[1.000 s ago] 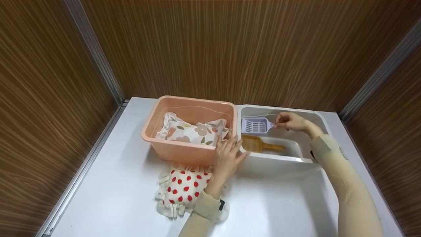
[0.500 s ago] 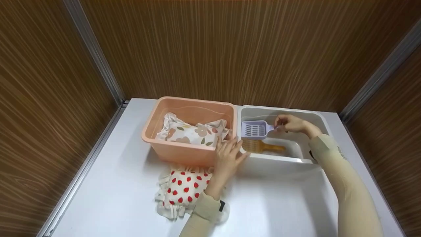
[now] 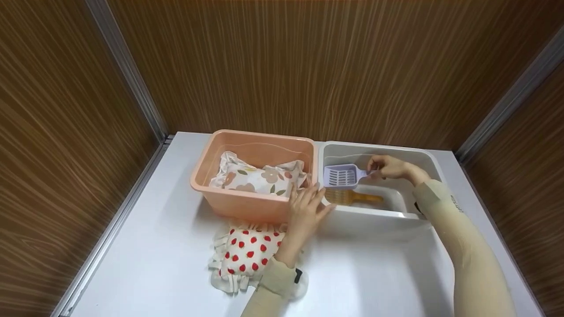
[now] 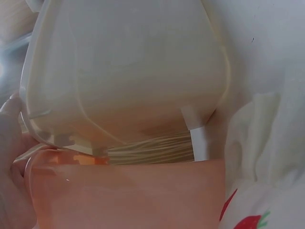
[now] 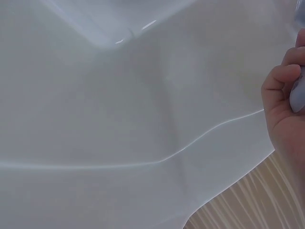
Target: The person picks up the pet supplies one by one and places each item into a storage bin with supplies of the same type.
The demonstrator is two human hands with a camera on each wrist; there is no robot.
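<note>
In the head view my right hand (image 3: 389,167) grips the handle of a lilac slotted litter scoop (image 3: 340,177) inside the white bin (image 3: 423,155). An amber litter scoop (image 3: 368,197) lies in the same bin, its slotted end partly covered by the lilac one. My left hand (image 3: 304,209) rests with spread fingers on the adjoining rims of the white bin and the peach bin (image 3: 246,207). The right wrist view shows curled fingers (image 5: 281,76) around the pale handle end (image 5: 298,93). At the left wrist view's edge, my left hand (image 4: 14,171) touches both rims.
A floral ruffled pillow (image 3: 260,177) lies in the peach bin. In front of that bin, a strawberry-print pillow (image 3: 249,251) sits on the white table (image 3: 145,246), partly behind my left forearm. Brown wood-grain panels (image 3: 282,66) enclose the table at the back and both sides.
The lilac scoop has shifted slightly toward me, now overlapping more of the amber scoop. My right hand moved a little with it, its grip further round the handle. My left hand stays put.
</note>
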